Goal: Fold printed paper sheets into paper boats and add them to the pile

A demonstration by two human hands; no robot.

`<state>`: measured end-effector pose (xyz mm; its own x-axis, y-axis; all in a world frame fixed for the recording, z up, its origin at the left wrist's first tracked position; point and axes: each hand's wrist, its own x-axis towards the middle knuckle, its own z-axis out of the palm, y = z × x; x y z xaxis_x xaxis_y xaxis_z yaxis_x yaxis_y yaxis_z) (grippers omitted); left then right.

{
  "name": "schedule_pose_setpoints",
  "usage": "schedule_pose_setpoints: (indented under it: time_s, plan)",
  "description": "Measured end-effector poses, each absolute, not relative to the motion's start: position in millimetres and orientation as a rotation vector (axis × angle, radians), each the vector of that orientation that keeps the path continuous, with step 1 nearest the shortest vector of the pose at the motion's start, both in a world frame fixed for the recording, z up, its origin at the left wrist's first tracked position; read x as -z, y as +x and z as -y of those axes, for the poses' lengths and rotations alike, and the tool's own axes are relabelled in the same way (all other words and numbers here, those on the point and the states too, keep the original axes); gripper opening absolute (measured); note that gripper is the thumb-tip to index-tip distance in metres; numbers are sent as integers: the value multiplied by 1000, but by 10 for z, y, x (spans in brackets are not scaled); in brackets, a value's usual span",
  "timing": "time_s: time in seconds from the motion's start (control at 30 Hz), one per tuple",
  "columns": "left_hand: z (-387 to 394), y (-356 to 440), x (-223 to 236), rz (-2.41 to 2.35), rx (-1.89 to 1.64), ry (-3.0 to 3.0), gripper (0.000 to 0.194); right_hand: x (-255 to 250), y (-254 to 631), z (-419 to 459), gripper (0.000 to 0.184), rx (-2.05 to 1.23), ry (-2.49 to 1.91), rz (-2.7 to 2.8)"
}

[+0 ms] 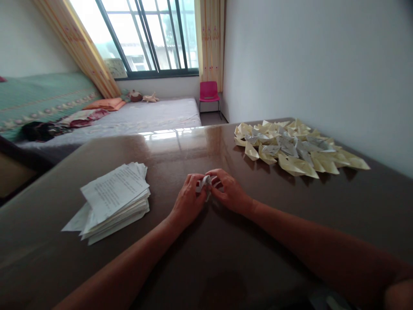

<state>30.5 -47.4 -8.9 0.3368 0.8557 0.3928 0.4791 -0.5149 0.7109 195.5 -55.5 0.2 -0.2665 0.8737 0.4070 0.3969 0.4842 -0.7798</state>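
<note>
My left hand (187, 199) and my right hand (229, 190) meet at the middle of a glossy brown table (206, 267). Both pinch a small folded piece of printed paper (204, 184) between their fingertips, just above the tabletop. The fingers of both hands are curled around it, and most of the paper is hidden by them. A stack of printed paper sheets (113, 199) lies to the left of my left hand. A heap of folded paper boats (294, 147), cream and printed grey, lies at the far right of the table.
A white wall runs along the table's right side. Beyond the table's far edge stands a bed with a grey cover (135, 118) and clothes on it. A pink chair (209, 92) stands below the window (151, 34), between orange curtains.
</note>
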Motion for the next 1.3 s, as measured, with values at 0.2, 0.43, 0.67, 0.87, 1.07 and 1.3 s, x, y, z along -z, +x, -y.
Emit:
schedule_pose_setpoints:
  time_s: [0.2,0.43,0.67,0.87,1.07,1.3]
  plan:
    - [523,336,71,-1236,-990,2311,26,-17,1926,572,35,-466,-1077,1979]
    - [469,310,96,-1338,-999,2262,16,21,1939,569,45,-441,-1080,2051]
    - [457,312,93,-1360,-931,2196,11,98,1954,505,25,-469,-1187,1932]
    - [436,268,40,-1371,-813,2362,13,139,2017,469,26,-412,-1144,2016]
    - [441,223,57,-1299,-698,2492,12,102,2188,441,15,-353,-1159,2266]
    - [483,129,-55,-1253,-416,2807,16,-52,2366,456,16,-254,-990,2538]
